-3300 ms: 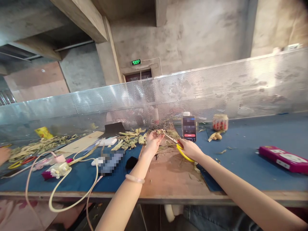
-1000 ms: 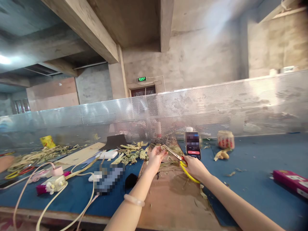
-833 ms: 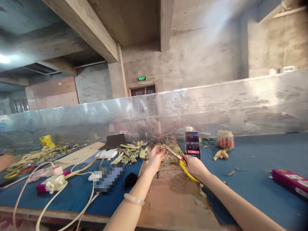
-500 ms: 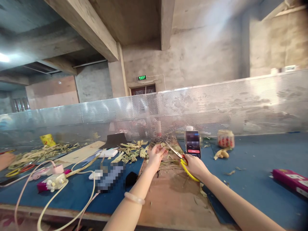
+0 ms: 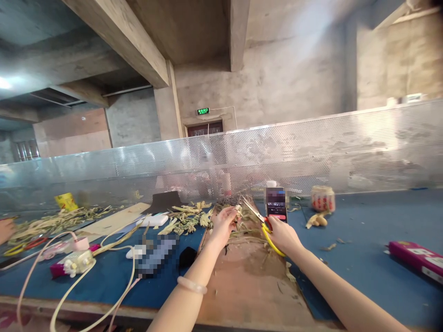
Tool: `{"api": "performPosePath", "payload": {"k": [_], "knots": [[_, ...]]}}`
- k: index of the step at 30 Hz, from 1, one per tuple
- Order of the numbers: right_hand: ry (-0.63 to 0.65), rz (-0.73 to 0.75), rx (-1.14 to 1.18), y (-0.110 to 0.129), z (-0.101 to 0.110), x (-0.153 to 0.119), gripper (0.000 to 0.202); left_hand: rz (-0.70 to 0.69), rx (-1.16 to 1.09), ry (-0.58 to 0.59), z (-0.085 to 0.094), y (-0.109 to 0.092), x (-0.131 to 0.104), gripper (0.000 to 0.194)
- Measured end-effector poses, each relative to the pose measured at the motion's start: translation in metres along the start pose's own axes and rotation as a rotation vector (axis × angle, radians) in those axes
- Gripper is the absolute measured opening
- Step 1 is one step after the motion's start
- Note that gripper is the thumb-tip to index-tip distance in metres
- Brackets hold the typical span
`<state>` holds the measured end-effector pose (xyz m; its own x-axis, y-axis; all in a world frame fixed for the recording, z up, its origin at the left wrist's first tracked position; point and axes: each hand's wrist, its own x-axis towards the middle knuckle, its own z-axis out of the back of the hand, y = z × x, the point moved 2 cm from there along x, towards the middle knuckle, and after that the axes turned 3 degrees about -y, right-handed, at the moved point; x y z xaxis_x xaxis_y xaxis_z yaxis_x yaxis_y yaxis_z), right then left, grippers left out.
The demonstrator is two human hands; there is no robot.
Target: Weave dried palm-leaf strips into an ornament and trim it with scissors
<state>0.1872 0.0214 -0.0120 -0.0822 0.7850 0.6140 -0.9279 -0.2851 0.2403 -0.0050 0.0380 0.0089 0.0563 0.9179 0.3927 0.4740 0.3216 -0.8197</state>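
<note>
My left hand (image 5: 224, 225), with a pale bangle on the wrist, pinches a small pale piece of dried plant (image 5: 238, 210) between thumb and fingers. The fingers partly hide that piece. Just to its right, my right hand (image 5: 282, 234) is closed around scissors (image 5: 255, 212) with yellow and orange handles. Their metal blades point up and left, close to my left fingertips, and look slightly apart. Under both hands, dried stalks and leaf scraps (image 5: 247, 228) lie on a brown board (image 5: 238, 281).
Dried leaves (image 5: 190, 219) lie left of the board. A phone (image 5: 276, 203) stands behind my right hand, near a jar (image 5: 323, 199). Cables and a power adapter (image 5: 79, 263) cover the left side. Another person's hand (image 5: 6, 229) shows at the far left. A perforated metal screen (image 5: 294, 154) runs behind.
My left fingers have drawn closer together, and the pale piece now shows at their tips. The scissors have shifted slightly, staying close to my left hand. The view has moved a little.
</note>
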Motion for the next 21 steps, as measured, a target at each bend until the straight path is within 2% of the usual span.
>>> {"api": "performPosePath", "payload": {"k": [9,16,21], "knots": [[0.038,0.093,-0.019,0.0065,0.0023,-0.0029,0.029,0.013,0.018,-0.099,-0.0008,-0.0011,-0.0009,0.039],[0.071,0.078,-0.029,0.0028,-0.0022,-0.0018,0.031,0.061,-0.108,-0.033,-0.0024,-0.0018,-0.0012,0.022],[0.041,0.083,-0.036,0.0006,-0.0017,-0.0020,0.033,0.074,-0.097,0.032,-0.0006,0.0008,-0.0001,0.030]]}}
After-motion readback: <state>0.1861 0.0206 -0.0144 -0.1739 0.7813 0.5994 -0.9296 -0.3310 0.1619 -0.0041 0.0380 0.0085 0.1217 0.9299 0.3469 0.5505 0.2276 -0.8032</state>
